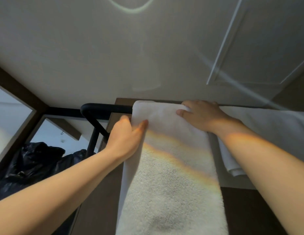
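Arms reach up; left hand [125,134] pinches towel [171,175] edge, right hand [201,115] seemingly grips its top.

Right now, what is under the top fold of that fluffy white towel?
A black metal rail runs in under the fluffy white towel from the left; the stretch beneath the fold and the right hand is covered.

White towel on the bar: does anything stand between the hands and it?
Nothing visible does. The left hand grips the white towel at its left edge; the right hand holds its top over the black bar.
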